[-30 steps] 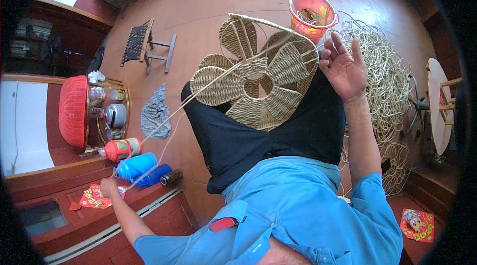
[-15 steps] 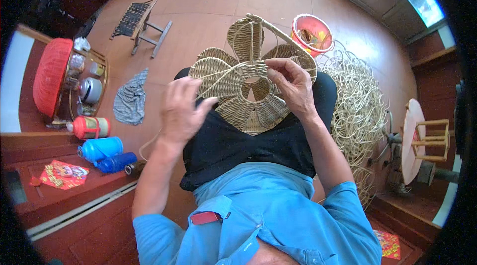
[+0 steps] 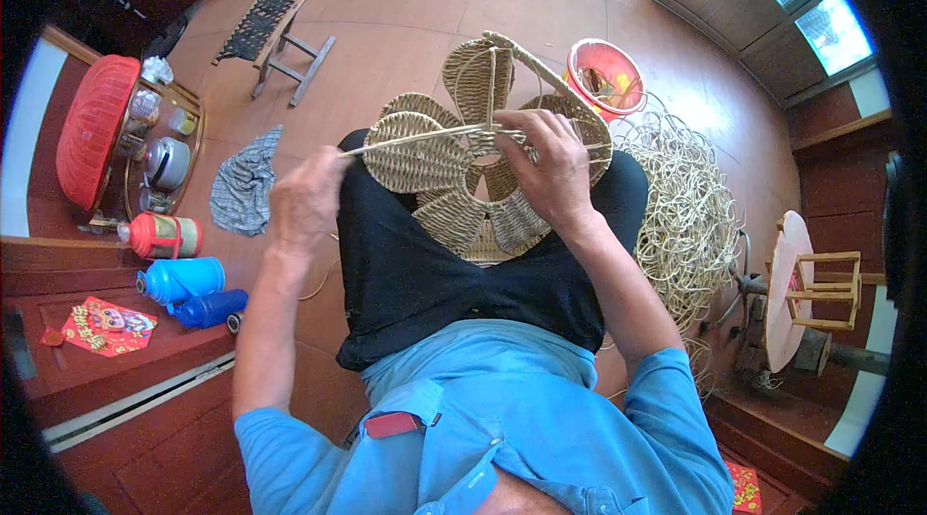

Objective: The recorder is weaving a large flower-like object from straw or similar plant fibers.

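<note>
Flower-shaped woven piece (image 3: 410,167) sits over the lap of the black trousers (image 3: 463,307), petals around a central opening. Left hand (image 3: 305,204) is left of it, fingers closed on the end of pale strands (image 3: 410,140), which run taut and nearly level from the fist to the weave just above the opening. Right hand (image 3: 552,166) is on the piece at that spot, thumb and fingers pinching the weave; exact fingertip contact partly hidden.

Beyond the piece, to the right: red bucket (image 3: 623,61) on the floor (image 3: 386,23). Right of the knee, big tangled heap of pale cord (image 3: 681,216). Left side: stool with black woven seat (image 3: 257,27), grey checked cloth (image 3: 243,182), light blue thermos (image 3: 183,278) near a red one.
</note>
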`<state>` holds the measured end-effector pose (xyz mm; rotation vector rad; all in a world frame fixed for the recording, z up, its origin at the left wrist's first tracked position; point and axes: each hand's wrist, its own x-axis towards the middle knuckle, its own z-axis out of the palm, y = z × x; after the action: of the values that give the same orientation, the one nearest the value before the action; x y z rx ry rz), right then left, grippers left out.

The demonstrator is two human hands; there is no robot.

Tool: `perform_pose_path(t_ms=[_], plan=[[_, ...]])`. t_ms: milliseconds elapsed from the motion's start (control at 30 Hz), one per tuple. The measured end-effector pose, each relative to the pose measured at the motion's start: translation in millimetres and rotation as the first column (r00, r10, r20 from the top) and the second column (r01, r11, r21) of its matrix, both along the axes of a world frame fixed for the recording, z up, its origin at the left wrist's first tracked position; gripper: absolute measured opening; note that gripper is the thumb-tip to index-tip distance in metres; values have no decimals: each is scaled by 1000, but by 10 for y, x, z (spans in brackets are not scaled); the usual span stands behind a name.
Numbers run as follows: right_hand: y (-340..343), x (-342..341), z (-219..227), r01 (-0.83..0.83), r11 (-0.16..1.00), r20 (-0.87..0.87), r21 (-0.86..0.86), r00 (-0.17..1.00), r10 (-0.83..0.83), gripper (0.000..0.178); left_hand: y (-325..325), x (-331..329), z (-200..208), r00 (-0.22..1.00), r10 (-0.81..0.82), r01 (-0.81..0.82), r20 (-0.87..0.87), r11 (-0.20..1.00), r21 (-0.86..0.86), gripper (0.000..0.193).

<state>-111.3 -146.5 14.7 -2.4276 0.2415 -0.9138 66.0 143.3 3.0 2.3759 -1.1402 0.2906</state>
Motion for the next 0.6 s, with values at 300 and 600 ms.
perform_pose_path(t_ms=[300,600], plan=[[-24,380,-83,-102,988,-107,-118,990,90,20,1294,905,245,955,272,-288,116,946,151,17],[135,516,-85,12,997,-194,80,981,4,28,1894,1658,479,823,508,-566,255,770,295,28]])
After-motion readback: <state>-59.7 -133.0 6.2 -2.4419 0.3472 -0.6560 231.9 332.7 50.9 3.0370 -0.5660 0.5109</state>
